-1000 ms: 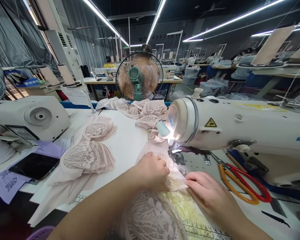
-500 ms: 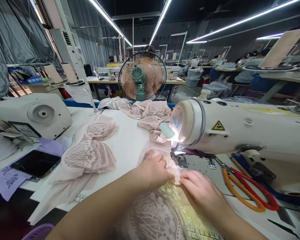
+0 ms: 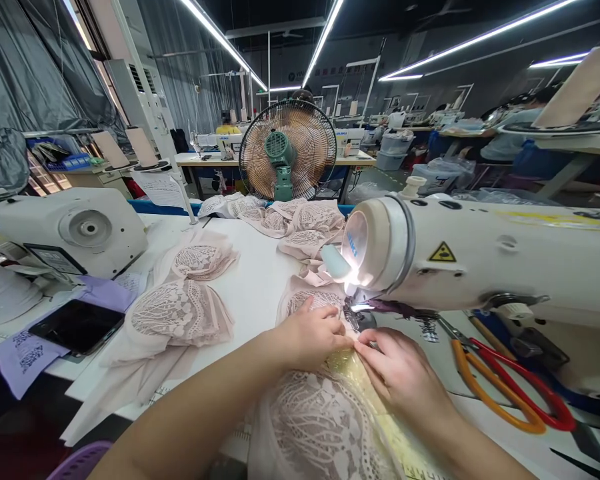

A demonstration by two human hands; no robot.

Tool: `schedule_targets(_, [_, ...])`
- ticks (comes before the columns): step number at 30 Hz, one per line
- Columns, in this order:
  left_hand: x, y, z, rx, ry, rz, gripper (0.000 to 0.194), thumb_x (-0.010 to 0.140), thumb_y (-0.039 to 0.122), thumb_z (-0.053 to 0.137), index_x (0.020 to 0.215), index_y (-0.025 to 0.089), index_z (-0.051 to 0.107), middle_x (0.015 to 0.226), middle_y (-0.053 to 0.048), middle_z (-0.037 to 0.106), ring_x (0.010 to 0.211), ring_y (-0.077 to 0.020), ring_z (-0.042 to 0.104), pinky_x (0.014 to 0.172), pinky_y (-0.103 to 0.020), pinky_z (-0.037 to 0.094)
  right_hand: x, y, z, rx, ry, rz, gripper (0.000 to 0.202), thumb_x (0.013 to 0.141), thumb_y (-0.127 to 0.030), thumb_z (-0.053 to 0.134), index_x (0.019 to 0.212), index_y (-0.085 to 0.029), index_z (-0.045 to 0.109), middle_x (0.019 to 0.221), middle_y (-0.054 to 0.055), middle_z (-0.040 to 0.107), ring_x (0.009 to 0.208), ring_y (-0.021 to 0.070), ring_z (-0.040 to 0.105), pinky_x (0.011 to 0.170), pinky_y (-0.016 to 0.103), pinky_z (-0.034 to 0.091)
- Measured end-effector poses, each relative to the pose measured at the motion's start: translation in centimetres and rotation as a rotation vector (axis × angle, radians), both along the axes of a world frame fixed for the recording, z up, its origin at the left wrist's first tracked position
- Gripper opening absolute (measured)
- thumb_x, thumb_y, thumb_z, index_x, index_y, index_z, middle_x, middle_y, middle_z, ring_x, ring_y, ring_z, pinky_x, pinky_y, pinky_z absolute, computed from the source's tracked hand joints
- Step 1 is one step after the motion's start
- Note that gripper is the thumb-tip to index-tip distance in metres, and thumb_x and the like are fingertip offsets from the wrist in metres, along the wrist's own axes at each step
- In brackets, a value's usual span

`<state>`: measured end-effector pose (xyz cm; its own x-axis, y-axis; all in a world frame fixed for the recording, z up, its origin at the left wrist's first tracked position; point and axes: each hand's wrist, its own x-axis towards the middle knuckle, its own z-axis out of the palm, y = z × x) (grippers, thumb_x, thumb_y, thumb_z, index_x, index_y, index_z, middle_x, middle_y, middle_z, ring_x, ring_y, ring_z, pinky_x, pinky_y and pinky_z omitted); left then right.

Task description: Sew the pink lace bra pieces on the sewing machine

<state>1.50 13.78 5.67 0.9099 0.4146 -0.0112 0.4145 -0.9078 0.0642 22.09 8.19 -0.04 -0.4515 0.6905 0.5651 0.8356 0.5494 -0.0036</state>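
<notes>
A pale pink lace bra [image 3: 325, 420] lies under my hands, one cup near the camera and its farther part running to the presser foot [image 3: 353, 313] of a lit sewing machine [image 3: 460, 257]. My left hand [image 3: 313, 333] is closed on the lace left of the foot, fingers bent and pressed against it. Close in front of the foot, my right hand [image 3: 405, 370] pinches the bra's edge between thumb and fingers. The fingertips of both hands nearly meet there. The seam under the foot is partly hidden.
Orange- and red-handled scissors [image 3: 510, 387] lie to the right. More lace bras [image 3: 180, 310] rest on the left, with others [image 3: 295, 220] at the back. A black phone [image 3: 77, 327] sits on purple paper at far left, and a large fan [image 3: 287, 150] stands ahead.
The bra has moved forward toward the presser foot. My right hand has shifted forward and inward, bringing its fingertips closer to my left hand. The view has turned slightly left.
</notes>
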Motion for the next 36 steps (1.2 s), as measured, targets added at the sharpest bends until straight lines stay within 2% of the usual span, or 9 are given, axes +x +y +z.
schedule_targets(4, [0.0, 0.3, 0.1, 0.022, 0.039, 0.003, 0.035, 0.088, 0.014, 0.056, 0.122, 0.020, 0.063, 0.122, -0.012, 0.062, 0.132, -0.0338, 0.039, 0.107, -0.062, 0.031, 0.6, -0.2, -0.5, -0.001, -0.026, 0.004, 0.029, 0.092, -0.023, 0.044, 0.102, -0.021, 0.070, 0.099, 0.012, 0.061, 0.091, 0.0262, 0.058, 0.073, 0.035, 0.051])
schedule_targets(10, [0.1, 1.0, 0.4, 0.031, 0.100, -0.004, 0.033, 0.094, 0.016, 0.049, 0.123, 0.025, 0.062, 0.127, -0.009, 0.060, 0.133, -0.0314, 0.039, 0.109, -0.059, 0.029, 0.3, -0.5, -1.0, 0.026, -0.003, -0.015, 0.034, 0.092, -0.019, 0.039, 0.101, -0.011, 0.071, 0.105, 0.020, 0.054, 0.097, 0.0335, 0.054, 0.073, 0.045, 0.053])
schedule_targets(15, [0.3, 2.1, 0.3, 0.025, 0.142, 0.006, 0.033, 0.097, 0.018, 0.043, 0.124, 0.024, 0.060, 0.135, -0.008, 0.055, 0.136, -0.0315, 0.034, 0.110, -0.065, 0.021, 0.3, -0.5, -1.0, 0.029, 0.025, 0.001, 0.033, 0.093, -0.020, 0.040, 0.099, -0.011, 0.071, 0.104, 0.019, 0.055, 0.098, 0.0325, 0.055, 0.076, 0.044, 0.053])
schedule_targets(23, [0.6, 4.2, 0.0, 0.070, 0.146, 0.036, 0.030, 0.097, 0.020, 0.046, 0.122, 0.027, 0.061, 0.136, -0.008, 0.055, 0.136, -0.0304, 0.035, 0.107, -0.062, 0.025, 0.3, -0.4, -0.3, 0.036, 0.050, 0.026, 0.033, 0.094, -0.020, 0.039, 0.095, -0.011, 0.071, 0.100, 0.017, 0.055, 0.094, 0.0302, 0.056, 0.073, 0.042, 0.054])
schedule_targets(28, [0.3, 5.5, -1.0, 0.128, 0.044, 0.073, 0.027, 0.097, 0.023, 0.047, 0.116, 0.029, 0.066, 0.136, -0.006, 0.055, 0.134, -0.0297, 0.037, 0.108, -0.061, 0.024, 0.3, -0.6, 0.3, 0.030, 0.081, 0.047, 0.031, 0.095, -0.020, 0.040, 0.094, -0.010, 0.070, 0.100, 0.017, 0.056, 0.096, 0.0300, 0.057, 0.075, 0.042, 0.052])
schedule_targets(32, [-0.1, 4.7, -0.6, 0.202, -0.055, 0.102, 0.025, 0.095, 0.022, 0.048, 0.110, 0.023, 0.068, 0.135, -0.009, 0.055, 0.122, -0.0281, 0.048, 0.109, -0.057, 0.025, 0.6, -1.2, 1.0, 0.000, 0.159, 0.048, 0.024, 0.096, -0.020, 0.043, 0.093, -0.015, 0.066, 0.102, 0.013, 0.059, 0.095, 0.0275, 0.057, 0.078, 0.041, 0.049])
schedule_targets(34, [0.1, 3.3, 0.3, 0.180, -0.110, 0.059, 0.021, 0.092, 0.018, 0.049, 0.098, 0.018, 0.070, 0.123, -0.010, 0.061, 0.111, -0.0253, 0.054, 0.103, -0.047, 0.036, 0.9, -1.4, 1.4, -0.016, 0.168, 0.051, 0.020, 0.095, -0.020, 0.045, 0.097, -0.017, 0.065, 0.101, 0.011, 0.061, 0.091, 0.0244, 0.059, 0.075, 0.037, 0.049])
schedule_targets(36, [0.6, 1.9, 1.2, 0.068, -0.099, -0.022, 0.017, 0.088, 0.023, 0.054, 0.088, 0.015, 0.069, 0.103, -0.009, 0.066, 0.095, -0.0223, 0.059, 0.088, -0.036, 0.046, 1.2, -1.5, 1.5, -0.030, 0.170, 0.055, 0.018, 0.095, -0.019, 0.046, 0.098, -0.019, 0.064, 0.100, 0.009, 0.062, 0.087, 0.0222, 0.060, 0.072, 0.034, 0.050])
